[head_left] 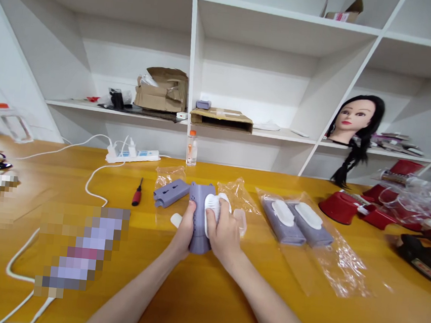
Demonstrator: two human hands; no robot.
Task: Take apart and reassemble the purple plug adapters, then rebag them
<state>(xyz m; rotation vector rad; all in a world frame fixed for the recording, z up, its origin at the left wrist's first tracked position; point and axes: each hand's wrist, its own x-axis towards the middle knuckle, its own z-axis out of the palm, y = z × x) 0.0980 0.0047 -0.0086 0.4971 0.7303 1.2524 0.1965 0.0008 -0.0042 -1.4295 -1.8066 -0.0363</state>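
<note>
Above the middle of the table, a purple plastic case [199, 238] with small holes along its side is held up between both hands. My left hand [184, 229] is closed round its left side, thumb laid along the edge. My right hand [226, 231] is closed on a white ridged oval piece [212, 209] at the case's right face; whether that piece is fixed to the case I cannot tell. Just behind lies a flat purple panel [172, 192] with dark slots. Beside the right hand rests a small clear plastic piece [241, 220].
Two bagged purple cases with white oval lids [283, 212] lie to the right, near red plastic parts [338, 206] and a black tape dispenser [425, 258]. A red-handled screwdriver [136, 194], a white power strip [134, 156] and cables are leftward. A bottle [191, 151] stands behind.
</note>
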